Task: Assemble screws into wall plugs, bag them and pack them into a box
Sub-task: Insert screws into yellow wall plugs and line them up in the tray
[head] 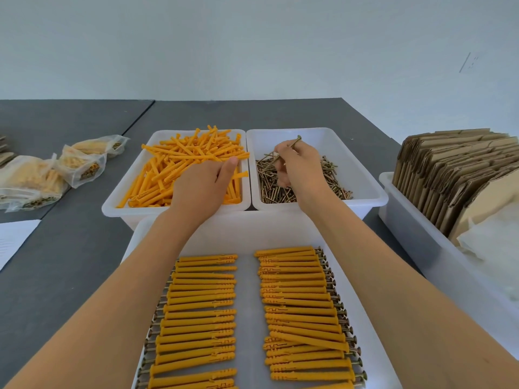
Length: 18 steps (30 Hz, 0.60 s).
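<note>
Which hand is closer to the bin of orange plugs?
Left. The left hand rests in the bin of orange plugs; the right hand is over the neighbouring bin of screws, holding a screw.

You see loose orange wall plugs [179,164] heaped upper centre, brass screws [297,181] piled right of them, assembled plugs [247,318] in two rows below.

Head view looks forward and down, close over the table [84,248].
</note>
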Each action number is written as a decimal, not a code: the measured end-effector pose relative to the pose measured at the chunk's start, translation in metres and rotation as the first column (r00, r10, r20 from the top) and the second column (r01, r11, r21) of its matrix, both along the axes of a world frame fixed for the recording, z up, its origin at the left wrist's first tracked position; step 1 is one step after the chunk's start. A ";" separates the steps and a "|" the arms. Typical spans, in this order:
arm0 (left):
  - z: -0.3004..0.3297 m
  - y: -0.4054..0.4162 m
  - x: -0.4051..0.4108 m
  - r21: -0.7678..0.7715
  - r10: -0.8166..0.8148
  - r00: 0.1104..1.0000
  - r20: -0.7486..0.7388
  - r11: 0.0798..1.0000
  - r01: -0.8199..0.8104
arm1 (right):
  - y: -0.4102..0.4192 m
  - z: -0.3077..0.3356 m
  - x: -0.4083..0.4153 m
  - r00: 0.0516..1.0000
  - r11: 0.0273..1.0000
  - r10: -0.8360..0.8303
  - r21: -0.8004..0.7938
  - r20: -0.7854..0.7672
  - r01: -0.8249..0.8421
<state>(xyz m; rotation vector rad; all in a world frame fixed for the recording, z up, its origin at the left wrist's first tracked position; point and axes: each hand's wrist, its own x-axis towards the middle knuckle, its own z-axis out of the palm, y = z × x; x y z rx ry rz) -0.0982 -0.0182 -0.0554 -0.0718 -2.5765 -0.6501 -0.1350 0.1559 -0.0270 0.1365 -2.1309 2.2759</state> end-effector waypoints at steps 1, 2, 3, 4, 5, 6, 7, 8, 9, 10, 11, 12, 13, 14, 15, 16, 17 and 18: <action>0.001 0.001 0.000 0.020 -0.005 1.000 -0.006 1.000 0.005 | -0.002 0.001 0.002 1.000 1.000 0.023 -0.009 -0.006 -0.023; 0.001 0.002 0.001 0.037 -0.008 1.000 -0.011 0.999 0.008 | -0.004 0.003 0.004 0.999 0.999 0.036 -0.009 -0.024 -0.036; 0.001 0.003 0.001 0.050 -0.006 1.000 -0.016 0.999 0.007 | -0.006 0.003 0.005 0.998 0.999 0.039 -0.011 -0.043 -0.039; 0.000 0.003 0.001 0.056 -0.005 1.000 -0.025 0.998 0.006 | -0.007 0.003 0.007 0.998 0.999 0.037 -0.020 -0.059 -0.039; 0.000 0.004 0.001 0.056 -0.002 0.999 -0.038 0.998 0.005 | -0.008 0.003 0.007 0.997 0.999 0.035 -0.032 -0.073 -0.037; 0.000 0.004 0.000 0.052 0.001 0.999 -0.047 0.999 0.002 | -0.009 0.002 0.007 0.996 0.999 0.031 -0.038 -0.085 -0.034; 0.000 0.004 0.000 0.048 0.004 0.999 -0.053 0.999 -0.002 | -0.009 0.001 0.007 0.995 0.999 0.027 -0.039 -0.095 -0.031; -0.001 0.004 0.000 0.045 0.007 0.998 -0.057 0.999 -0.005 | -0.009 0.000 0.007 0.994 0.999 0.024 -0.040 -0.103 -0.028; -0.001 0.004 0.000 0.042 0.008 0.998 -0.063 0.999 -0.005 | -0.009 0.000 0.007 0.994 0.999 0.025 -0.037 -0.110 -0.029; 0.000 0.005 0.000 0.041 0.007 0.998 -0.066 0.999 -0.004 | -0.010 -0.001 0.007 0.993 0.999 0.029 -0.028 -0.118 -0.032; 0.000 0.005 0.001 0.041 0.004 0.998 -0.069 0.999 -0.001 | -0.011 -0.001 0.007 0.991 0.999 0.036 -0.018 -0.126 -0.038; 0.000 0.006 0.001 0.044 -0.003 0.998 -0.069 0.999 0.006 | -0.012 -0.001 0.007 0.990 0.999 0.046 -0.010 -0.130 -0.048; 0.001 0.006 0.002 0.052 -0.017 0.997 -0.069 0.998 0.021 | -0.012 -0.001 0.008 0.989 0.998 0.056 -0.002 -0.134 -0.057; 0.002 0.007 0.003 0.070 -0.041 0.997 -0.069 0.997 0.046 | -0.013 -0.001 0.008 0.987 0.998 0.067 0.014 -0.143 -0.066; 0.004 0.009 0.004 0.094 -0.071 0.995 -0.072 0.992 0.078 | -0.013 -0.002 0.008 0.983 0.995 0.088 0.054 -0.160 -0.080; 0.005 0.011 0.005 0.118 -0.104 0.992 -0.075 0.987 0.112 | -0.015 -0.003 0.009 0.976 0.988 0.113 0.128 -0.185 -0.090; 0.007 0.014 0.006 0.134 -0.140 0.987 -0.083 0.979 0.151 | -0.016 -0.004 0.010 0.965 0.971 0.143 0.221 -0.218 -0.094; 0.009 0.017 0.007 0.146 -0.178 0.980 -0.087 0.971 0.189 | -0.018 -0.006 0.011 0.951 0.951 0.175 0.293 -0.254 -0.097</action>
